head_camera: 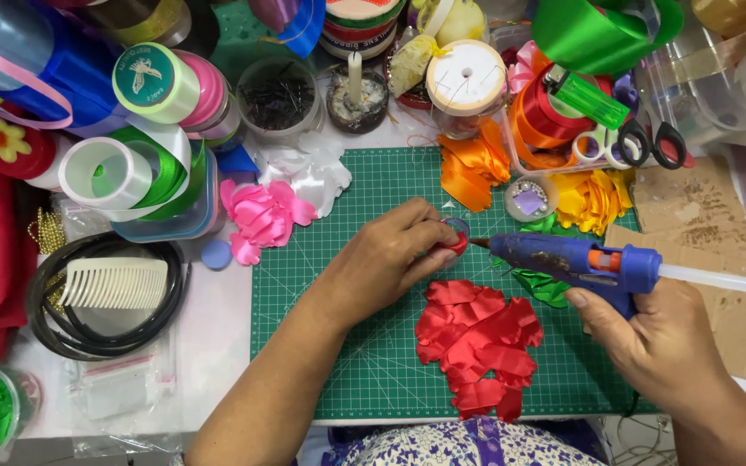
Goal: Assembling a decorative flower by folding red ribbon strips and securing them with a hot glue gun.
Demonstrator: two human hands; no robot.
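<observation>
My left hand [390, 250] pinches a small red ribbon piece on a round base [457, 239] over the green cutting mat [373, 362]. My right hand [658, 336] grips a blue hot glue gun [576, 261], its nozzle tip touching the red piece from the right. A white glue stick juts from the back of the gun. A pile of folded red ribbon petals [477, 341] lies on the mat just below both hands.
Ribbon spools [157, 82], a white comb [114, 283] on black hoops, pink [261, 216], white, orange [472, 168] and yellow petals, a candle [356, 91], scissors [645, 142] and brown cardboard [692, 216] ring the mat.
</observation>
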